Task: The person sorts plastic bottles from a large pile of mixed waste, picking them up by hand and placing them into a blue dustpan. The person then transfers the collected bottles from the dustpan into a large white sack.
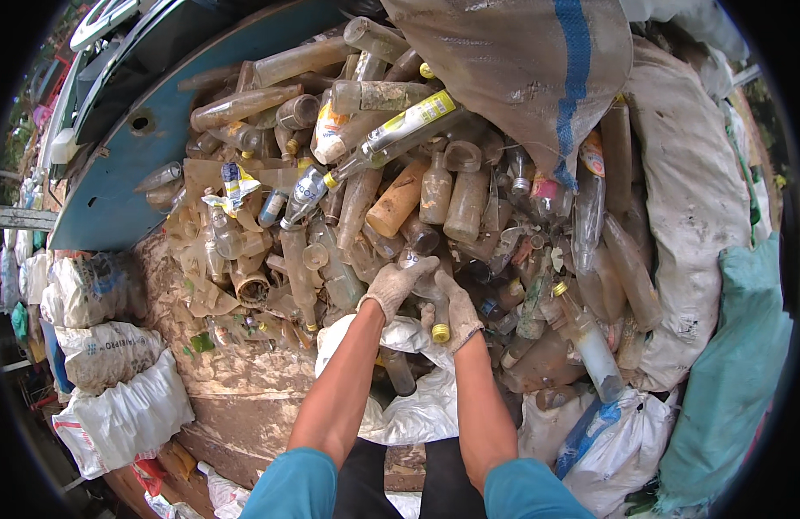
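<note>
Both my hands wear pale, dirty work gloves and meet over the near edge of a large heap of used bottles. A clear bottle with a yellow cap [440, 333] lies between them, cap end toward me. My left hand [396, 286] is closed around its body; my right hand [457, 310] is closed at its side near the neck. The gloves hide much of the bottle. Just below them a white sack [426, 416] gapes open, with a clear bottle [399, 372] inside its mouth.
Dusty bottles and broken glass [216, 298] spread ahead, beside a curved blue panel [101, 203]. A brown woven sack with a blue stripe [512, 69] overhangs the heap. Filled white sacks [127, 402] stand left; a long pale sack [690, 208] and a green one [720, 381] flank the right.
</note>
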A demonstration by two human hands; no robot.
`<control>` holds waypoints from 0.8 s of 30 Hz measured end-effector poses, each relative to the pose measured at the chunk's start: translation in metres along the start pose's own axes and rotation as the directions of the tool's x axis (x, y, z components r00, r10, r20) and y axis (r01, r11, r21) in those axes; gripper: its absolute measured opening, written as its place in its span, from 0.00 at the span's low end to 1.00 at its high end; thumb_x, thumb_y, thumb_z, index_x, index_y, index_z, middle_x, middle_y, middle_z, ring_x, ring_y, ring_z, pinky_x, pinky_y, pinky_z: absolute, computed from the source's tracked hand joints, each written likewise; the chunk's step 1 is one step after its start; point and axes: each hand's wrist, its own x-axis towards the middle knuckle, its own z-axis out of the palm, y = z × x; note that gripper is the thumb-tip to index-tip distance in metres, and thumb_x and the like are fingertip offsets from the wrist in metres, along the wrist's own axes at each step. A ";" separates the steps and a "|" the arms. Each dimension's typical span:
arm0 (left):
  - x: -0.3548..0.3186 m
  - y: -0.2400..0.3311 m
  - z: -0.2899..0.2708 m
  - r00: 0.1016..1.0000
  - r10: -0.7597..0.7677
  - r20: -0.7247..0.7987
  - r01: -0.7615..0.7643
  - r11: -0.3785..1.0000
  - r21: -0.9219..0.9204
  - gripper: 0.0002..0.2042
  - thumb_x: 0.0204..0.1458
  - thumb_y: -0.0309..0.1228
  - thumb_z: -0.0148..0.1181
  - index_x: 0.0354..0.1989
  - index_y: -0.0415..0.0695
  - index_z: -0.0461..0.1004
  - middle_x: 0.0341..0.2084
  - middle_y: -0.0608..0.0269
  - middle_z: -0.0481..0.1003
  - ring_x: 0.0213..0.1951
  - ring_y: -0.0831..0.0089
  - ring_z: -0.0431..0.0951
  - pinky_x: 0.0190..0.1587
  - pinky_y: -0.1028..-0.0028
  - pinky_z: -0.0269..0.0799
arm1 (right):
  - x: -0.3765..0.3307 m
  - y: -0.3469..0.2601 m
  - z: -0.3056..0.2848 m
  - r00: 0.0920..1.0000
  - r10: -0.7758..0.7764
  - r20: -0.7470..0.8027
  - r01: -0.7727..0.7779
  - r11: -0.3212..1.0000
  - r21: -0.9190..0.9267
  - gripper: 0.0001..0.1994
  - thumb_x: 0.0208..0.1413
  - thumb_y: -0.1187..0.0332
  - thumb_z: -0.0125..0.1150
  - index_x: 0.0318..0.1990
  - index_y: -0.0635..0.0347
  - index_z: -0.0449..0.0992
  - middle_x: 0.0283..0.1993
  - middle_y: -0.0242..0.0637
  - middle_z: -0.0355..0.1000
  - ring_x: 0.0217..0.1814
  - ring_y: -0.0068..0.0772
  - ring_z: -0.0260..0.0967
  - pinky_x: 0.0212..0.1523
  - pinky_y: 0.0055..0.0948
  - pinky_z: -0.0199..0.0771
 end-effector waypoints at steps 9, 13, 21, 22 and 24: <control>-0.138 -0.058 0.025 0.989 0.031 -0.144 -0.041 0.997 -0.069 0.31 0.52 0.50 0.70 0.52 0.33 0.75 0.44 0.52 0.80 0.44 0.66 0.80 0.50 0.67 0.75 | -0.113 0.044 -0.039 0.994 -0.088 0.064 0.108 0.871 -0.479 0.28 0.53 0.64 0.72 0.59 0.60 0.68 0.39 0.38 0.76 0.28 0.33 0.77 0.28 0.33 0.81; -0.192 -0.135 0.035 0.987 -0.155 -0.047 0.156 0.987 0.030 0.37 0.50 0.48 0.73 0.59 0.32 0.69 0.51 0.47 0.78 0.52 0.62 0.80 0.57 0.66 0.72 | -0.124 0.079 -0.100 0.943 -0.230 0.241 0.303 0.287 -0.909 0.43 0.43 0.59 0.78 0.67 0.62 0.64 0.57 0.50 0.74 0.61 0.47 0.73 0.63 0.40 0.72; -0.192 -0.183 0.038 0.896 -0.416 0.155 0.065 0.468 0.881 0.46 0.52 0.68 0.50 0.61 0.33 0.70 0.56 0.34 0.73 0.60 0.44 0.74 0.62 0.55 0.69 | -0.064 0.106 -0.145 0.836 -0.241 0.492 0.428 -0.273 -0.861 0.38 0.47 0.57 0.75 0.67 0.55 0.67 0.64 0.47 0.72 0.67 0.51 0.69 0.68 0.41 0.68; -0.197 -0.180 0.039 0.903 -0.345 0.254 -0.096 0.415 0.905 0.37 0.52 0.61 0.56 0.55 0.36 0.75 0.49 0.35 0.77 0.54 0.44 0.79 0.56 0.54 0.73 | -0.064 0.106 -0.145 0.797 -0.260 0.545 0.449 -0.349 -0.823 0.32 0.54 0.61 0.67 0.68 0.49 0.68 0.65 0.40 0.71 0.68 0.48 0.67 0.66 0.43 0.68; -0.211 -0.172 0.040 0.908 -0.221 0.355 -0.286 0.292 0.913 0.24 0.51 0.50 0.63 0.45 0.41 0.81 0.38 0.40 0.82 0.44 0.46 0.84 0.47 0.52 0.78 | -0.068 0.102 -0.142 0.711 -0.158 0.685 0.551 -0.480 -0.683 0.32 0.53 0.60 0.67 0.68 0.46 0.68 0.62 0.38 0.72 0.64 0.47 0.68 0.64 0.45 0.68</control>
